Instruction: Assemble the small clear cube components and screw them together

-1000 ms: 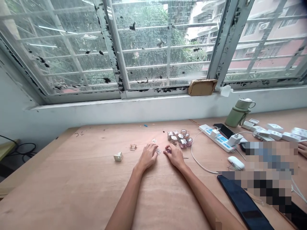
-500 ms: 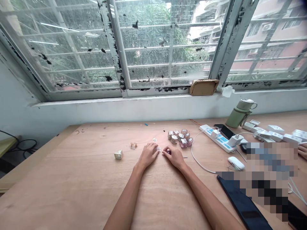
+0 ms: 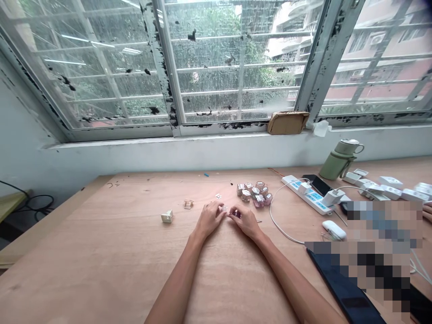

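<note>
Near the middle of the table, my left hand (image 3: pixel 211 218) is closed with its fingertips on a small clear, whitish piece (image 3: pixel 224 208). Just to its right, my right hand (image 3: pixel 245 220) pinches a small dark purple item (image 3: pixel 237 214), partly hidden by the fingers. A thin pointed end (image 3: pixel 259 221) shows beyond the right hand; whether it belongs to the purple item I cannot tell. Tiny white bits (image 3: pixel 218 196) lie just past my hands. Left of them are a pinkish open frame (image 3: pixel 188 204) and a cream-coloured block (image 3: pixel 166 217).
Several clear-sided small containers (image 3: pixel 254 193) cluster beyond my right hand. Farther right are a power strip (image 3: pixel 308 195) with chargers and a looping cable, a white case (image 3: pixel 334 230), a dark tablet-like slab (image 3: pixel 344 288), a green flask (image 3: pixel 337 164) and white boxes (image 3: pixel 389 191).
My hands stay almost in place; the right fingertips have shifted slightly around the purple item. The view has moved a little.
</note>
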A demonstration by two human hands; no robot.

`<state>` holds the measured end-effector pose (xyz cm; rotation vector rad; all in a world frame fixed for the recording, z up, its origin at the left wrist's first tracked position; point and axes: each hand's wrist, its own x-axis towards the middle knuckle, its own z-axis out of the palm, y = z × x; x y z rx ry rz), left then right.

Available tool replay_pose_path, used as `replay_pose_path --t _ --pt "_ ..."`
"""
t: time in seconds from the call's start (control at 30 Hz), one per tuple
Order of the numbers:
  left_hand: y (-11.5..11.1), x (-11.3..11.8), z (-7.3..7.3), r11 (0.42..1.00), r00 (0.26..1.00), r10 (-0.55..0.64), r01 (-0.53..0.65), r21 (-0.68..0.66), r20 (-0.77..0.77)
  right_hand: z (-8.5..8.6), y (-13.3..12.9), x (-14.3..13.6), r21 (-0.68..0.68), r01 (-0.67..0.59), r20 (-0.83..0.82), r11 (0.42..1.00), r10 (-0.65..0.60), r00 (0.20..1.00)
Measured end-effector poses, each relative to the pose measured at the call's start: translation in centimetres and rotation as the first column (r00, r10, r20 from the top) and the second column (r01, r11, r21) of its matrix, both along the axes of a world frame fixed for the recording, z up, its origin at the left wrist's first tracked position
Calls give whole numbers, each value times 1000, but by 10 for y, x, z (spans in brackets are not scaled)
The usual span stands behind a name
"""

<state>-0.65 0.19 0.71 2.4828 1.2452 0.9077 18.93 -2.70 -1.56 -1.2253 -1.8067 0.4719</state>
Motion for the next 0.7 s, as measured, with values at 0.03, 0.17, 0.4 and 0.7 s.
replay_pose_path --t 0.03,0.17,0.4,0.7 --pt "0 1 0 1000 1000 3 -3 0 2 0 -1 0 8 -9 1 1000 9 1000" --pt "-1 1 -1 1000 1000 15 -15 -3 24 1 -4 0 1 -20 26 1000 20 999" --pt "-2 0 1 1000 999 17 -16 -20 39 0 -5 -1 4 -16 -27 1000 16 999" --pt "-5 1 1 999 999 -5 7 -35 44 -2 -3 0 -1 21 -59 1000 -21 998"
